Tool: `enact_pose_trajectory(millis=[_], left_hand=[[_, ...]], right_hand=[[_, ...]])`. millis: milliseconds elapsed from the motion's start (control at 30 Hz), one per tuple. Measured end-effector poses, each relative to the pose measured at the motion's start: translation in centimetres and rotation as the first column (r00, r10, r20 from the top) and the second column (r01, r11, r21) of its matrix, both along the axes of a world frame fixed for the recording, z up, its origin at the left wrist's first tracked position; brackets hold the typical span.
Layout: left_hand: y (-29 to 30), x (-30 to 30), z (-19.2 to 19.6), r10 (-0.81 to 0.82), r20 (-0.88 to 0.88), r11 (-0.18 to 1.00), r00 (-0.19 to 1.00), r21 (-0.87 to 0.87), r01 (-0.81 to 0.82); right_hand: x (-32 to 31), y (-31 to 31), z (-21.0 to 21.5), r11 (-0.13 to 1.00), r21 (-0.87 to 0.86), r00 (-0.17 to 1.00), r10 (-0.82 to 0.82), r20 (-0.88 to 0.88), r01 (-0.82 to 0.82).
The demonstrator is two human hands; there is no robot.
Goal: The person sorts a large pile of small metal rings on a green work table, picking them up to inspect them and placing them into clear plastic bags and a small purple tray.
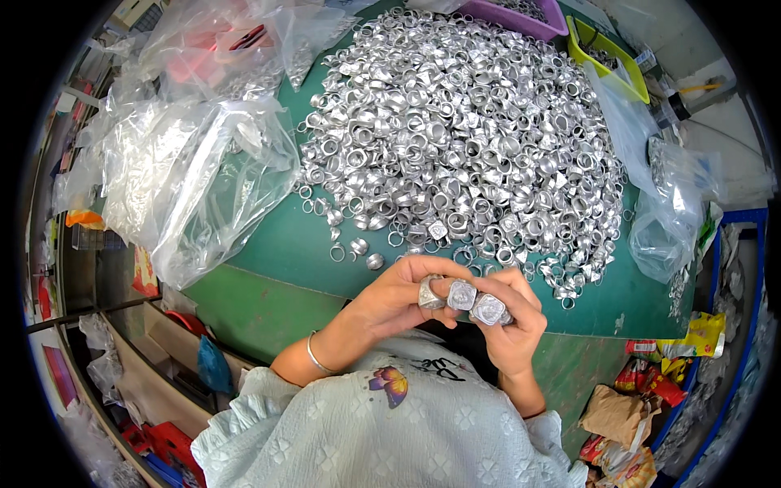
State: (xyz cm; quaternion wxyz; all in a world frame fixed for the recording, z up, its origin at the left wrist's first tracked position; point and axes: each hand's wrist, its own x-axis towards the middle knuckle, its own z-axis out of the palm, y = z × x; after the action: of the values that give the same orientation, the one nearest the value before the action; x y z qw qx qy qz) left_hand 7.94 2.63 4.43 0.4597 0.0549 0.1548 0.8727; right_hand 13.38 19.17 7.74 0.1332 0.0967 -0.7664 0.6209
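Both hands meet at the near edge of a green table, in front of a big heap of silver-coloured metal rings. My left hand is closed, its fingers holding a chunky signet ring with a square face; another thick ring sits at its fingers. My right hand is closed around a second square-faced signet ring, right beside the first. The square faces point up towards me. Parts of the fingers behind the rings are hidden.
Clear plastic bags cover the table's left side; more plastic hangs at the right edge. At the back right stand a purple basket and a yellow-green basket. Snack packets and a brown paper bag lie low at right.
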Motion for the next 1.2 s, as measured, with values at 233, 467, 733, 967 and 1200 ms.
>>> enact_pose_trajectory(millis=[233, 467, 733, 967, 1200], left_hand=[[0.7, 0.9, 0.8, 0.165, -0.104, 0.978, 0.981, -0.115, -0.176], [0.2, 1.2, 0.7, 0.132, -0.084, 0.982, 0.988, -0.125, -0.142], [-0.2, 1.4, 1.7, 0.119, -0.232, 0.948, 0.965, -0.263, -0.18], [-0.5, 1.8, 2.8, 0.086, -0.225, 0.935, 0.971, -0.319, -0.157], [-0.8, 1.3, 3.8, -0.019, -0.329, 0.905, 0.944, -0.407, -0.124]], right_hand=[[0.9, -0.4, -1.1, 0.912, -0.4, 0.98, -0.006, 0.197, 0.086], [0.5, 0.7, -1.0, 0.954, -0.287, 0.968, 0.146, 0.202, -0.084], [-0.8, 1.7, -0.7, 0.928, -0.251, 0.92, 0.33, 0.211, -0.275], [-0.7, 1.8, -1.3, 0.862, -0.348, 0.87, 0.451, 0.199, -0.368], [-0.6, 2.2, -1.9, 0.801, -0.415, 0.8, 0.553, 0.234, -0.432]])
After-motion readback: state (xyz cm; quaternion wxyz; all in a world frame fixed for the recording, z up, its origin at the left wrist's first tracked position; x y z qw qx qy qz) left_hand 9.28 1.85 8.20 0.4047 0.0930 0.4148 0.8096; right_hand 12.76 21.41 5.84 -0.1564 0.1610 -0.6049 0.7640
